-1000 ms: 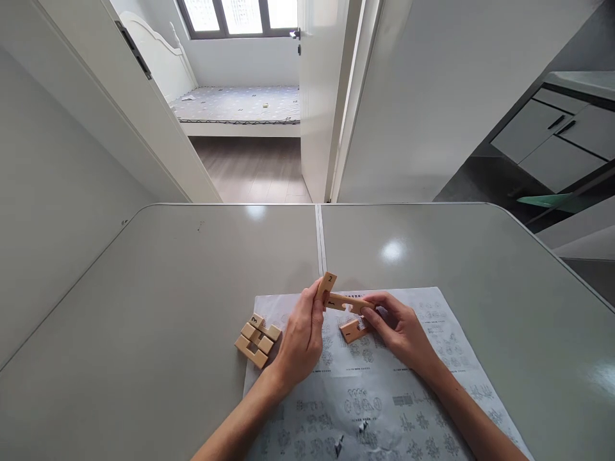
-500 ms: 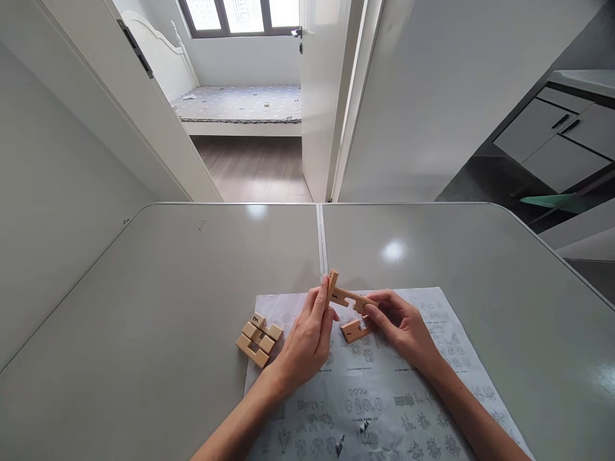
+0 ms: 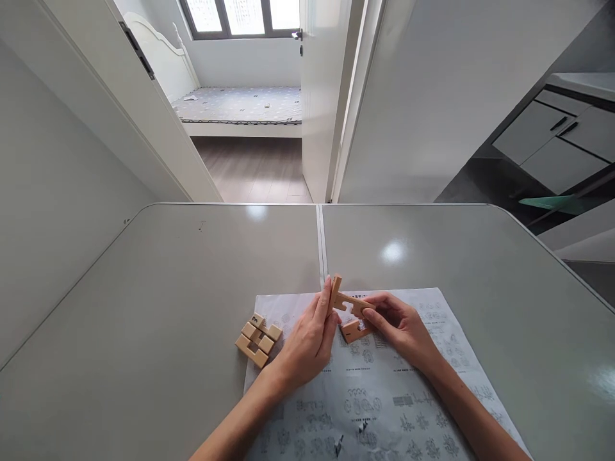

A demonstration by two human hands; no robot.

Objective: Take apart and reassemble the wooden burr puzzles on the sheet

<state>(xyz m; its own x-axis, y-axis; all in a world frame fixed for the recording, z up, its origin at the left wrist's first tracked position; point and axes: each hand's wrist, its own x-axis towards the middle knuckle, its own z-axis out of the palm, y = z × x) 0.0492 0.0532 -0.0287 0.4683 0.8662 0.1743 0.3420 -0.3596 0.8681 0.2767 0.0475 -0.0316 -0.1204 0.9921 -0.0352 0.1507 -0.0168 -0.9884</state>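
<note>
Two held: tilted stick clamped in left hand, top end protruding; notched stick pinched at its right end by right hand, left end at the other. One loose block below, one block cluster left, one sheet.

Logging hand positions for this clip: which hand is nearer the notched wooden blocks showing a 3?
Left. The left hand is just to the right of the notched wooden blocks; the right hand is farther right, beyond the left hand.

Single head-worn view, forward and down across the table toward a bed.
</note>
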